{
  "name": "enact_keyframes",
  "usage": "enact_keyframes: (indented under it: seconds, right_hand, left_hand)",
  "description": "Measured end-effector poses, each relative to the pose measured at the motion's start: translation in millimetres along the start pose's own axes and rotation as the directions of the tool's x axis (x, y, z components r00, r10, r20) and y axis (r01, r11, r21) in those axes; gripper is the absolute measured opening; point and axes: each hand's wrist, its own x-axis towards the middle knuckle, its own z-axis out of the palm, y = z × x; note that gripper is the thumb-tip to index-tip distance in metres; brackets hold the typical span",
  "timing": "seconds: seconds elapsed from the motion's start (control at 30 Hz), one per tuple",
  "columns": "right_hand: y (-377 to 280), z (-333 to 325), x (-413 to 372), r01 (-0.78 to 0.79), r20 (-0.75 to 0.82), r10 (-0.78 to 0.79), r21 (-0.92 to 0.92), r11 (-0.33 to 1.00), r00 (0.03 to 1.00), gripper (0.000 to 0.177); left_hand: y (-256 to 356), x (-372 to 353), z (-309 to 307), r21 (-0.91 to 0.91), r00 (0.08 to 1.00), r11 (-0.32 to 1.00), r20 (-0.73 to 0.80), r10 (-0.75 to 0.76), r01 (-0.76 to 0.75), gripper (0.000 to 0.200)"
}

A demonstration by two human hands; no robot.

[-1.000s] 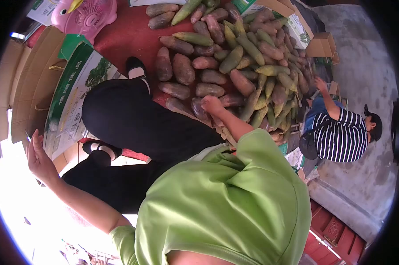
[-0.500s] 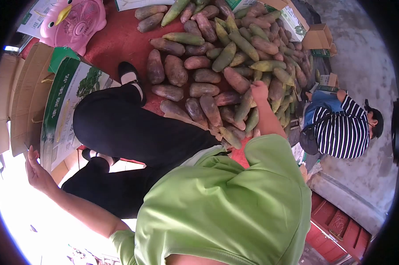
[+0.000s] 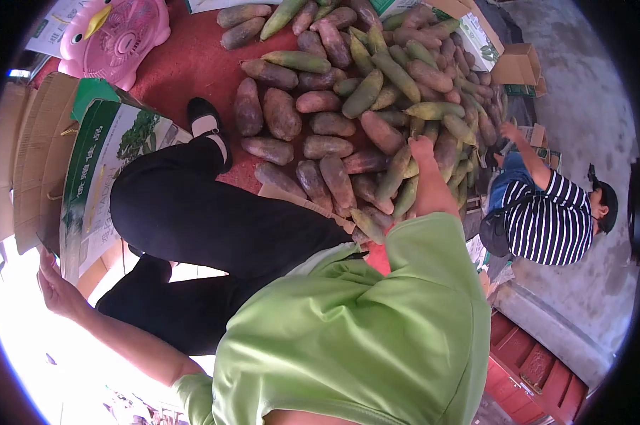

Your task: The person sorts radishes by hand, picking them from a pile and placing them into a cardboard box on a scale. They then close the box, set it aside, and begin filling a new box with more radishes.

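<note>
The pile [image 3: 332, 125] lies low, likely why the right hand [image 3: 422, 147] reaches down, fingers curled by a green vegetable [image 3: 392, 176] there. Left of the pile, the left hand [image 3: 63, 289], half bent, is near a box [image 3: 97, 188]. I cannot tell whether either grips anything.

The vegetables [image 3: 363, 94] lie heaped on the floor [image 3: 185, 67] in front of the wearer, spread loosely on the left and piled densely toward the right. At the heap's near right part is the right hand [image 3: 420, 145]. A cardboard strip [image 3: 308, 204] lies between the heap and the legs [image 3: 192, 205]. To their left stands a carton [image 3: 97, 177], with the left hand [image 3: 61, 290] just beside its near end; beyond it is a fan [image 3: 111, 42]. Right of the heap is another person [image 3: 547, 216], a box [image 3: 516, 65] farther off.
</note>
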Motion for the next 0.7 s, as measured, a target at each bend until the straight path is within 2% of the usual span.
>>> enact_keyframes:
  seconds: [0.03,0.07,0.13,0.17,0.23,0.4,0.43,0.5,0.53,0.57,0.63,0.67,0.7]
  right_hand:
    - [-2,-1,-3,0.021,0.067,-0.02,-0.018,1.0,0.998,0.032]
    - [-4,-1,-7,0.024,0.064,-0.023,-0.017,1.0,0.998,0.032]
    - [0,4,-15,0.03,-0.056,-0.023,0.132,0.991,0.998,0.028]
    - [0,5,-15,0.032,-0.057,-0.025,0.132,0.991,0.998,0.028]
    - [-7,5,-19,0.074,-0.029,-0.07,0.207,0.976,0.997,0.025]
    - [-37,-1,-46,0.226,-0.023,-0.225,0.158,0.961,0.974,0.025]
    - [-42,1,-51,0.272,-0.013,-0.273,0.169,0.947,0.962,0.025]
    - [-54,2,-59,0.333,0.027,-0.341,0.16,0.929,0.94,0.027]
    - [-52,6,-60,0.403,0.01,-0.413,0.201,0.893,0.911,0.028]
    - [-50,10,-59,0.469,-0.012,-0.481,0.241,0.85,0.877,0.029]
    - [-42,33,-46,0.462,-0.034,-0.486,0.368,0.807,0.874,0.026]
    - [-50,33,-53,0.481,-0.026,-0.51,0.373,0.793,0.86,0.026]
    - [-57,26,-59,0.427,0.035,-0.458,0.301,0.852,0.888,0.025]
  left_hand:
    - [-3,1,0,0.003,1.0,1.0,0.003,-0.002,0.002,0.03]
    - [-5,2,1,0.005,1.0,1.0,0.007,-0.003,0.003,0.03]
    - [-11,2,3,-0.036,1.0,0.999,0.009,0.005,-0.005,0.029]
    - [-14,2,3,-0.076,1.0,0.997,0.011,0.015,-0.014,0.029]
    - [-7,0,3,-0.044,1.0,0.999,0.009,0.0,0.0,0.029]
    - [-10,2,4,-0.015,0.999,1.0,0.043,0.027,-0.026,0.027]
    - [-3,2,6,-0.15,0.998,0.987,0.039,-0.054,0.059,0.026]
    - [-8,1,5,-0.131,0.998,0.99,0.041,0.055,-0.049,0.024]
    - [5,-3,6,-0.161,0.998,0.985,0.013,0.06,-0.057,0.022]
    - [-4,-1,6,-0.154,0.991,0.98,0.001,0.131,-0.129,0.02]
    - [11,-5,4,-0.15,0.991,0.98,-0.002,0.136,-0.135,0.017]
    - [13,-6,3,-0.171,0.99,0.976,-0.005,0.139,-0.138,0.017]
    - [15,-8,3,-0.199,0.99,0.97,-0.006,0.141,-0.139,0.016]
